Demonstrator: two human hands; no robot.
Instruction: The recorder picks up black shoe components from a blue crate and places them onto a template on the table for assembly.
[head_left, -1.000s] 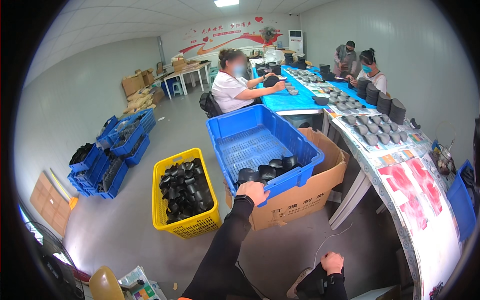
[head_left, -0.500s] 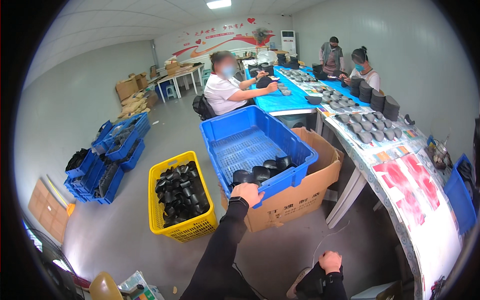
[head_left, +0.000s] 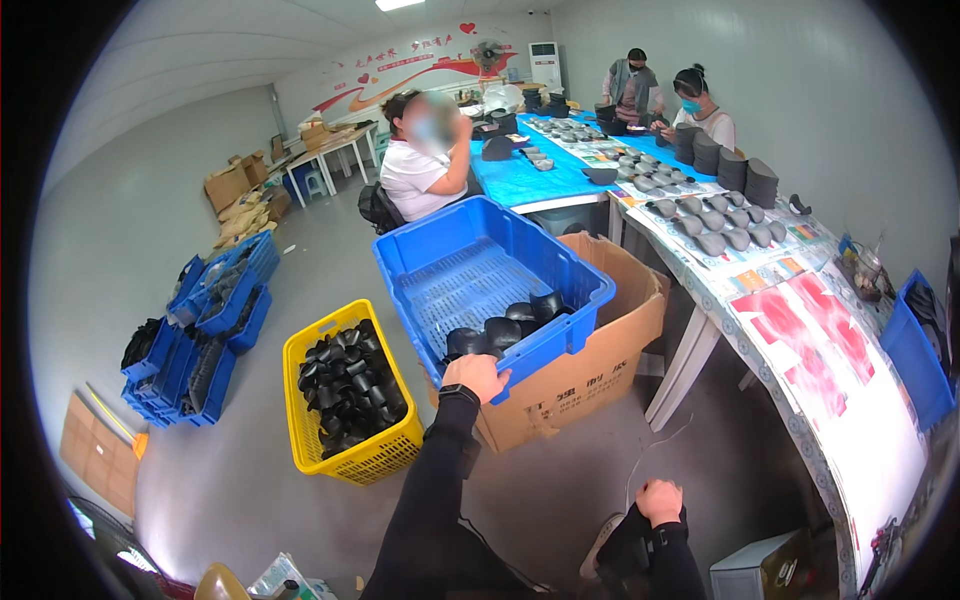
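My left hand [head_left: 476, 377] grips the near rim of a blue plastic crate [head_left: 400, 262], its fingers wrapped over the edge. The crate rests tilted on a brown cardboard box [head_left: 560, 400]. Several black curved, cup-like pieces [head_left: 503, 331] lie at its near end; the rest of its slotted bottom shows bare. My right hand [head_left: 660, 502] is closed in a fist on my dark-clothed knee, with nothing seen in it. Left of the box, a yellow slotted basket [head_left: 372, 463] on the floor holds many similar black pieces.
A long table on the right bears rows of grey cup-like pieces [head_left: 710, 242] and black stacks [head_left: 760, 184]. A person [head_left: 415, 180] sits beyond the crate; two more people are behind the table. Stacked blue crates [head_left: 215, 385] stand at left. A white box [head_left: 760, 568] is near my right leg.
The view has shifted slightly, so the scene sits a little further left. The seated person has raised a hand toward the head. My left hand stays on the crate rim; my right stays on my knee.
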